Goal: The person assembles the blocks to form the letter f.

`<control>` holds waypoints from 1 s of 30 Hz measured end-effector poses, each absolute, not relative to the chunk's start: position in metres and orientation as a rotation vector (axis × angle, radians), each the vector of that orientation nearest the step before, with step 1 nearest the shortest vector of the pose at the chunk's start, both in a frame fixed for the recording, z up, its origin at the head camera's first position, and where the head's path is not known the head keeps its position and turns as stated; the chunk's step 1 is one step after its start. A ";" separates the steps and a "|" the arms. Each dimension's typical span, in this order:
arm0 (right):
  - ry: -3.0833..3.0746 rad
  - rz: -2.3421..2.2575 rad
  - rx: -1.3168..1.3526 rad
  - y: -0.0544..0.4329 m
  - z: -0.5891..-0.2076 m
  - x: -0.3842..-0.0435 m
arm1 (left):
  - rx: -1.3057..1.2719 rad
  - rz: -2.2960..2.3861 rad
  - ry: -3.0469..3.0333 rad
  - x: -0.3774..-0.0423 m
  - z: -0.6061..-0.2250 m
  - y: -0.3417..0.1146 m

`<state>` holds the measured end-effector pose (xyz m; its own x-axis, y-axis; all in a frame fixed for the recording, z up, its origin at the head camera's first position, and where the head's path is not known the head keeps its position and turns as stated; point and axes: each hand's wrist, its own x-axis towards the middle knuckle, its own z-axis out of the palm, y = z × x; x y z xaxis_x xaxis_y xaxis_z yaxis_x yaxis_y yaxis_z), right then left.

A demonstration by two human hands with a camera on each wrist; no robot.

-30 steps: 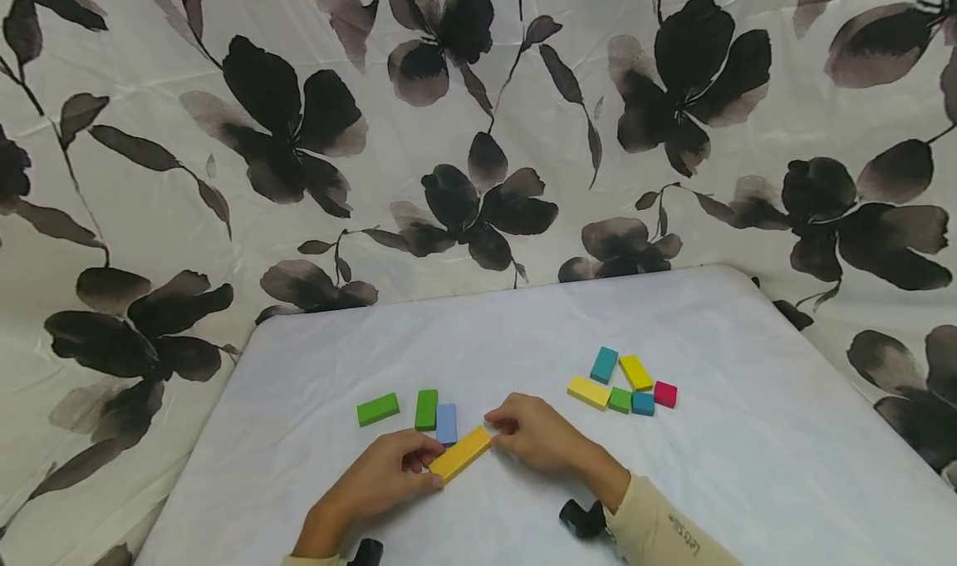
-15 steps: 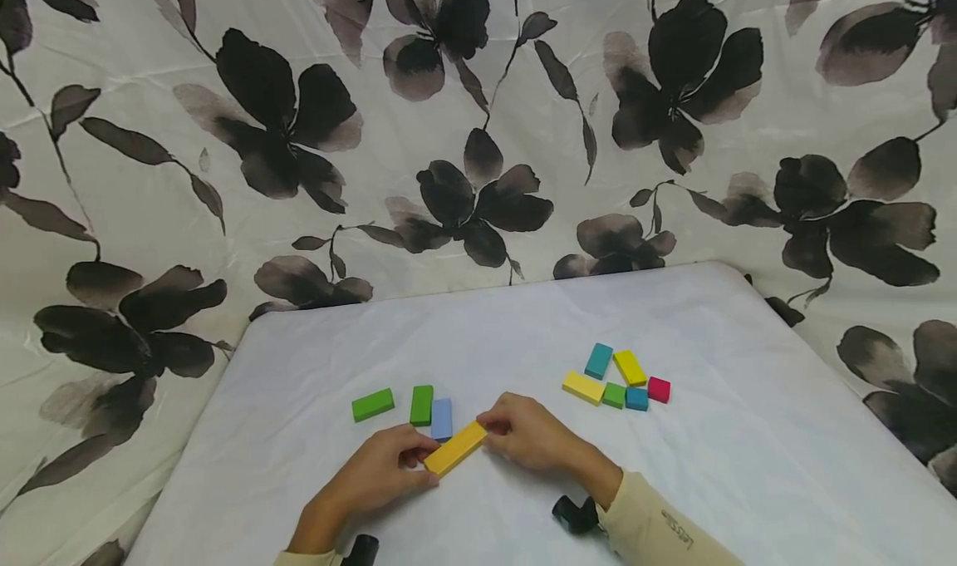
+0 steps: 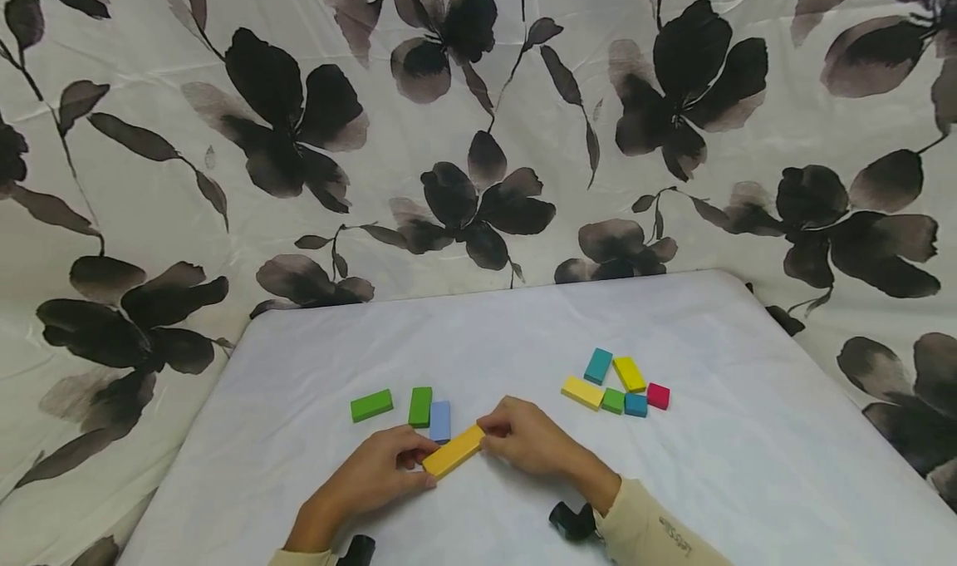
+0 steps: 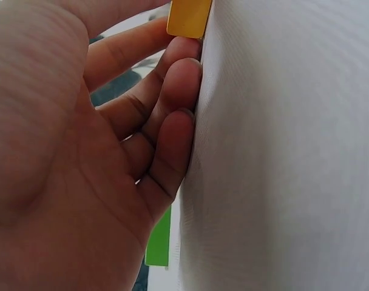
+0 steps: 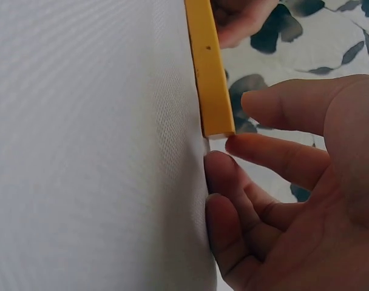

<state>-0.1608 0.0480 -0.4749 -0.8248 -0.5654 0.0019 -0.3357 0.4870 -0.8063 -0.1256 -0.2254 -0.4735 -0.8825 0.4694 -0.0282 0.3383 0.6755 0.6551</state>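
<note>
A long orange-yellow block (image 3: 453,452) lies slantwise on the white-covered table in front of me. My left hand (image 3: 377,470) pinches its near left end, thumb on the near side and fingers on the far side. In the left wrist view, the other fingertips (image 4: 177,142) rest against the cloth. At the block's far right end is my right hand (image 3: 534,437); the right wrist view shows the index fingertip (image 5: 234,144) right at the end corner and the thumb lifted off it. A light blue block (image 3: 439,421) sits just beyond the long block, beside an upright-lying green block (image 3: 420,406).
Another green block (image 3: 371,406) lies further left. At the right is a loose group with a teal block (image 3: 598,366), yellow blocks (image 3: 581,392), a small green block (image 3: 613,401), a blue block (image 3: 635,405) and a red block (image 3: 659,396). Floral cloth (image 3: 449,134) hangs behind the table.
The head view has shifted slightly. Both hands and the orange-yellow block stay in nearly the same place among the other blocks.
</note>
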 end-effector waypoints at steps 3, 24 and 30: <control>2.465 -1.263 -0.772 0.045 -0.473 -0.161 | 0.654 1.000 2.715 -0.124 -0.472 -0.228; 2.349 -1.593 -0.574 0.045 -0.479 -0.161 | 0.682 1.230 2.604 -0.122 -0.476 -0.222; 2.289 -1.734 -0.535 0.048 -0.475 -0.162 | 0.664 1.257 2.609 -0.122 -0.472 -0.215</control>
<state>-0.1617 0.0481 -0.4754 -0.9095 -0.4134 0.0437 -0.1541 0.2376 -0.9591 -0.1219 -0.2148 -0.4724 -0.8863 0.4615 0.0390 0.3181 0.5454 0.7755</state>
